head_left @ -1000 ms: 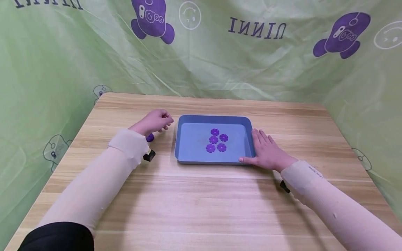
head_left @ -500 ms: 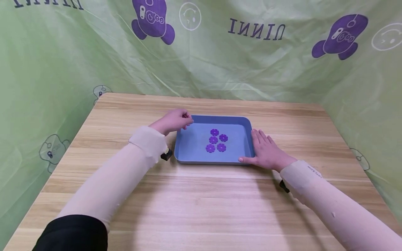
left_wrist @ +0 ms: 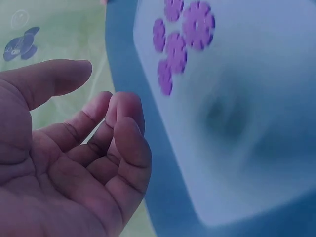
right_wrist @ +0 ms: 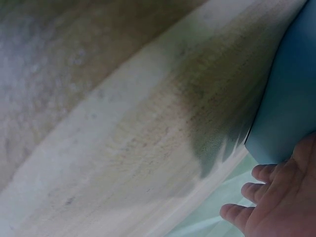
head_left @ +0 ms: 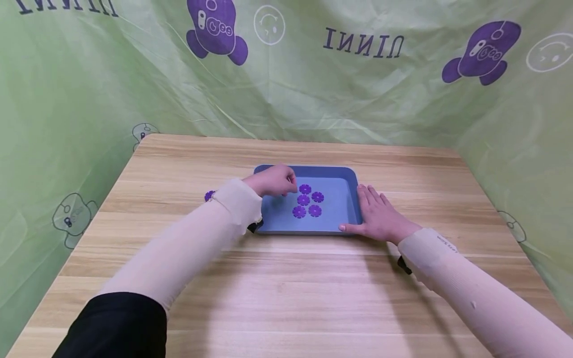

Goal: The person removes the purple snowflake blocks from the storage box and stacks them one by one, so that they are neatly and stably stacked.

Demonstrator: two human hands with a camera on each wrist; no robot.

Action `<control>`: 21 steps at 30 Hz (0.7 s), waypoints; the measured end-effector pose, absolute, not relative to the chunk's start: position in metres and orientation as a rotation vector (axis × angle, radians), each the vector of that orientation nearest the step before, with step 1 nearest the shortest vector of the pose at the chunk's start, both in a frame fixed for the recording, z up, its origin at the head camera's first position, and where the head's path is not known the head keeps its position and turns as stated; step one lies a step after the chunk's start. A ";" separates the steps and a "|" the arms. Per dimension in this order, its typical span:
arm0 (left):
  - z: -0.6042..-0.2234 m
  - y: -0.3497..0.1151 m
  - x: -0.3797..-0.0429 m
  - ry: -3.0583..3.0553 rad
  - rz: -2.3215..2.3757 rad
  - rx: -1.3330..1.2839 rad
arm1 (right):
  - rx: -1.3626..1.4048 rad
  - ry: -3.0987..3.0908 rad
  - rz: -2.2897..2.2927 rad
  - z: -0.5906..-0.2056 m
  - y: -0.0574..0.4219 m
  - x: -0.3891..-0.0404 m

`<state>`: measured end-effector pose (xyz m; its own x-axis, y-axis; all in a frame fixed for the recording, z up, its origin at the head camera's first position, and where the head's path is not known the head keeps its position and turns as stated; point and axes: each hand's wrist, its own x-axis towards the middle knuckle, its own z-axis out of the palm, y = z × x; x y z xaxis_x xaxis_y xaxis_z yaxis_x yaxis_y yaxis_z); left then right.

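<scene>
left hand [head_left: 275,180]: thumb parted from loosely curled fingers, clear in left-wrist view, unclear in head view | right hand [head_left: 380,216]: fingers spread, at tray's [head_left: 337,191] 3 o'clock edge | five purple discs [head_left: 303,200]: in tray, left hand's 4 o'clock | lone purple disc [head_left: 209,195]: bench [head_left: 291,298], tray's 9 o'clock, head view only

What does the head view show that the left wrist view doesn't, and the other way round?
Only the head view: a loose purple piece left of the blue tray, the whole right hand against the tray's right end, and the black sleeve.

Only the left wrist view: the palm side of the left hand, with its thumb apart from the fingers and no piece visible between.

Both: left hand, tray, five purple discs inside, and green cloth.
</scene>
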<state>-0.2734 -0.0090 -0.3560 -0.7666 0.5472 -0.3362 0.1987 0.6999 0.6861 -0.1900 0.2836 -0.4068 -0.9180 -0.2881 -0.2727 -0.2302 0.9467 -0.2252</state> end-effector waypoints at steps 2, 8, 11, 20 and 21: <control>-0.359 -0.004 -0.271 2.357 0.870 0.574 | -0.382 2.797 -0.264 -0.407 0.283 -0.190; -0.373 0.010 -0.269 2.385 0.739 0.623 | -0.381 2.798 -0.267 -0.406 0.283 -0.190; -0.380 0.014 -0.269 2.382 0.648 0.636 | -0.380 2.797 -0.273 -0.407 0.283 -0.189; -0.384 0.024 -0.264 2.352 0.508 0.702 | -0.375 2.792 -0.286 -0.407 0.284 -0.189; -0.383 0.025 -0.263 2.362 0.489 0.708 | -0.375 2.793 -0.286 -0.407 0.284 -0.190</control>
<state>-0.2631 0.0250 -0.3835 -0.6659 0.5929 -0.4529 0.3641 0.7881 0.4964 -0.1895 0.2840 -0.4065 -0.9185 -0.2857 -0.2736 -0.2242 0.9458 -0.2349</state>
